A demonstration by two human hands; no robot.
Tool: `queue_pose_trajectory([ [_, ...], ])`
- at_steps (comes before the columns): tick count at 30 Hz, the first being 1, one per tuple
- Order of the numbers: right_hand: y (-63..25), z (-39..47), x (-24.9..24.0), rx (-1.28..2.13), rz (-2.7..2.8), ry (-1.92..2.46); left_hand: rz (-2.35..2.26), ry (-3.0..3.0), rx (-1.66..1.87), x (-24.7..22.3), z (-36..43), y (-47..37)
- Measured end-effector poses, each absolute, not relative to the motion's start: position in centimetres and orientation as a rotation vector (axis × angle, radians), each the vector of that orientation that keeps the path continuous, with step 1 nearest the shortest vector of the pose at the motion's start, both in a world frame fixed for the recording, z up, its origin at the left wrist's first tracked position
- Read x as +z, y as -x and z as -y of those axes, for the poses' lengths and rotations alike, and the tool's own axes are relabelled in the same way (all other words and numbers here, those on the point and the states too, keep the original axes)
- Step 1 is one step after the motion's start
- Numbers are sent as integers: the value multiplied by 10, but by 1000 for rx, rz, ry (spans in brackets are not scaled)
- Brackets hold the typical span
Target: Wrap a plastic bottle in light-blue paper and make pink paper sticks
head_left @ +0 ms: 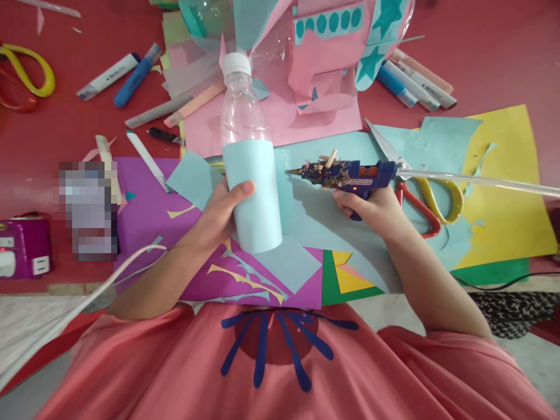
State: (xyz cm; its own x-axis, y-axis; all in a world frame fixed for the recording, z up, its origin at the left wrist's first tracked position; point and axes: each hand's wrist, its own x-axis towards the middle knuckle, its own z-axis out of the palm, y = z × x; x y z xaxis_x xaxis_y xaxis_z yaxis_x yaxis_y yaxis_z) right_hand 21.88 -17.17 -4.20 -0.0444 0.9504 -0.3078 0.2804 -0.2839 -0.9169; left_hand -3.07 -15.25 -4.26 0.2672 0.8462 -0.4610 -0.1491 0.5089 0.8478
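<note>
My left hand [227, 210] is closed around a clear plastic bottle [245, 111] with a white cap, tilted slightly. A light blue paper wrap [256, 192] covers its lower part, and my thumb presses on that paper. A free flap of the paper [285, 192] stands out on the bottle's right side. In my right hand [371, 210] is a blue hot glue gun [367, 175], its orange light lit and scraps stuck over its front. The nozzle points left and is close to the flap; I cannot tell whether they touch. A long clear glue stick [481, 179] sticks out behind.
Scissors [431, 198] lie open just right of the glue gun. Coloured sheets, including purple paper [144, 233] and yellow paper [516, 192], cover the table. Markers [139, 74] lie left and right. A pink paper-covered craft [328, 58] stands behind. A white cord [109, 274] crosses at left.
</note>
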Motion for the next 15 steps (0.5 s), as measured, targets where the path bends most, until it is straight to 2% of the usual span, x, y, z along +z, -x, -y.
queue_pose_trajectory([
  [15, -217, 173, -40, 1395, 1395, 1592, -1100, -781, 838, -44, 149, 34],
])
